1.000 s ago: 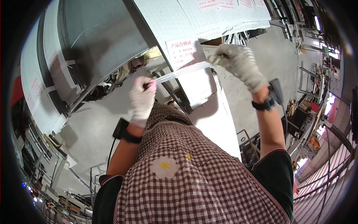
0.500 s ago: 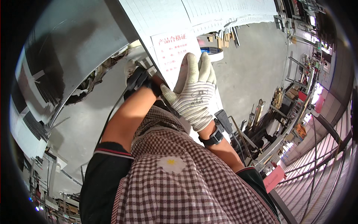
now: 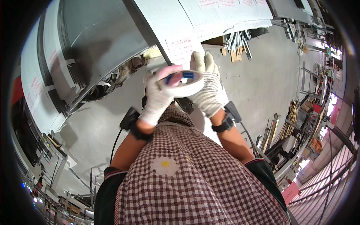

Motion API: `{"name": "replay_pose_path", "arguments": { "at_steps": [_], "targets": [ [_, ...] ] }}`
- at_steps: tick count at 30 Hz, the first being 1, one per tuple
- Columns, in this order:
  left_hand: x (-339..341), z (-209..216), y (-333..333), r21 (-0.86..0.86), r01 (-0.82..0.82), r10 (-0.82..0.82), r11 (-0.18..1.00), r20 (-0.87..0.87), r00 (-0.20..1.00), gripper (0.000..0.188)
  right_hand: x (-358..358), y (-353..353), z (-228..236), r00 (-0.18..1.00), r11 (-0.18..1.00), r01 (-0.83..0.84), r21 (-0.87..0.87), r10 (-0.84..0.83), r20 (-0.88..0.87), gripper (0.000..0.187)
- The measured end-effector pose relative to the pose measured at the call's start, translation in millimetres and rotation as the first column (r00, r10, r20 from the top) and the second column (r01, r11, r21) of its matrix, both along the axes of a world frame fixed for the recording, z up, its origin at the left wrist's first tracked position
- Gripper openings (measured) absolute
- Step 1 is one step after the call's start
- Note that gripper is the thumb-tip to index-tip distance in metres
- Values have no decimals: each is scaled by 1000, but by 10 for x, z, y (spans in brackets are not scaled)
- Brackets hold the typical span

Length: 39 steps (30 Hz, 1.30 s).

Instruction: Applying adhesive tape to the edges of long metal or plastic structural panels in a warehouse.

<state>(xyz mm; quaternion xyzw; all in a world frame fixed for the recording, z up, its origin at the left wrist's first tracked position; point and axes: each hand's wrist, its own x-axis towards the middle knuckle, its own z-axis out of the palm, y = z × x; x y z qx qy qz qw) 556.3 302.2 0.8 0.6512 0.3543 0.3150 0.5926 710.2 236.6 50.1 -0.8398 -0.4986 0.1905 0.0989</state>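
My gloved left hand (image 3: 154,95) grips a roll of white tape (image 3: 183,90) with a blue-marked core, its pink-tipped fingers closed around the ring's left side. The roll is held above a long white board (image 3: 153,17). Just right of the roll, my gloved right hand (image 3: 208,88) has its fingers stretched forward over the board. Its thumb side is partly hidden by the roll. Beyond my fingertips lies a white paper label (image 3: 180,48) with red print, its lower part covered.
White sheets with red print (image 3: 225,18) spread along the far side. Offcut strips (image 3: 238,43) stick out beneath them. A dark grey panel (image 3: 105,30) stands at left beside stacked white boards (image 3: 35,86). Wood sticks and metal lengths (image 3: 288,120) lie at right.
My left hand, hidden before, has come into view with the tape roll. The roll has moved nearer and leftward from beyond my right hand. My right hand stays over the board.
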Motion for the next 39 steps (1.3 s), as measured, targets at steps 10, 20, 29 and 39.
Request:
{"name": "replay_pose_path", "arguments": {
  "at_steps": [10, 20, 29, 39],
  "targets": [
    [408, 142, 278, 654, 254, -8, 712, -355, 935, 54, 851, 169, 863, 878, 939, -341, -36, 305, -370, 29],
    [381, 59, 406, 668, 152, -42, 728, -178, 983, 64, 1029, 590, -635, 997, 797, -70, -600, 34, -72, 29],
    [12, 25, -165, -609, 68, -62, 790, 31, 998, 30, 1131, -657, 152, 920, 844, -320, -429, 168, -355, 32],
    [70, 465, -310, -97, -26, 33, 995, 70, 997, 50, 657, -242, 846, 671, 869, -434, 236, 487, -559, 52]
  ]
}}
